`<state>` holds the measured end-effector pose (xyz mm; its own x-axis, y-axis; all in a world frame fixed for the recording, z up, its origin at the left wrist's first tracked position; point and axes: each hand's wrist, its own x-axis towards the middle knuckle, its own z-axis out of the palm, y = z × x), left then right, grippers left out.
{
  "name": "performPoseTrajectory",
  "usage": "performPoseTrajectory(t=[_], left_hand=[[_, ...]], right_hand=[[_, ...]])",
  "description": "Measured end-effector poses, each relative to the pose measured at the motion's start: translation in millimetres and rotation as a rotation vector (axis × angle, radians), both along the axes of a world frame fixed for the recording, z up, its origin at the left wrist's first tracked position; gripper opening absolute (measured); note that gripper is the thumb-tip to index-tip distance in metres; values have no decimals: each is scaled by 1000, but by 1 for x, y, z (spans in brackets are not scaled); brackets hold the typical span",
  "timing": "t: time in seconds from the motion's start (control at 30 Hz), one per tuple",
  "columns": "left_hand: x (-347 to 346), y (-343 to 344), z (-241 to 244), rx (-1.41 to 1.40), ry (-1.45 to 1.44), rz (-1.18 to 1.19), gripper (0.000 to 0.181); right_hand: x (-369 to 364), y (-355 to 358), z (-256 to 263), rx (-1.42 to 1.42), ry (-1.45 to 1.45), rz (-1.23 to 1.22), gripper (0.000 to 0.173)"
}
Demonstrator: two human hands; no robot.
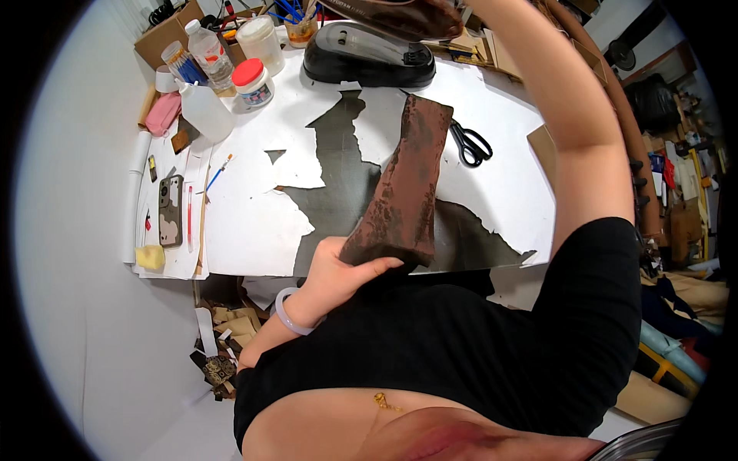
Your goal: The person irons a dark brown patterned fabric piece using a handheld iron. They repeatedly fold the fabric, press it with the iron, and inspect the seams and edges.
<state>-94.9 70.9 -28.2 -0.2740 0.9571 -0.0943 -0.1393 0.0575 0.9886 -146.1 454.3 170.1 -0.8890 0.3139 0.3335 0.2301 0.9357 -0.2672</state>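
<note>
In the head view my left hand (337, 274) grips the lower end of a long reddish-brown piece (406, 178) with dark mottling, its thumb across the bottom edge. The material of the piece cannot be told. It slants over the worktable, above a torn white covering (253, 225) and a dark grey surface (340, 201). Black-handled scissors (473, 144) lie right of its upper end. My right arm reaches to the top of the picture, and its hand is out of view. Close to that arm, a dark brown glossy object (403, 20) is partly visible above a black machine-like housing (369, 56).
At the back left stand a white plastic bottle (206, 112), a red-lidded jar (252, 83), a clear bottle (210, 55) and brush containers. A phone (170, 210), a yellow sponge (150, 257) and a blue brush (219, 173) lie at left. Cardboard pieces line the right edge.
</note>
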Motion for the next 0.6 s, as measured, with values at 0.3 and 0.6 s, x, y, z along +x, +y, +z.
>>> performPoseTrajectory(t=[0.3, 0.6], left_hand=[[3, 2, -2, 62, -106, 17, 18], [2, 3, -7, 86, -88, 9, 17]], right_hand=[[77, -35, 54, 183, -216, 33, 66], [119, -76, 47, 70, -306, -67, 62]])
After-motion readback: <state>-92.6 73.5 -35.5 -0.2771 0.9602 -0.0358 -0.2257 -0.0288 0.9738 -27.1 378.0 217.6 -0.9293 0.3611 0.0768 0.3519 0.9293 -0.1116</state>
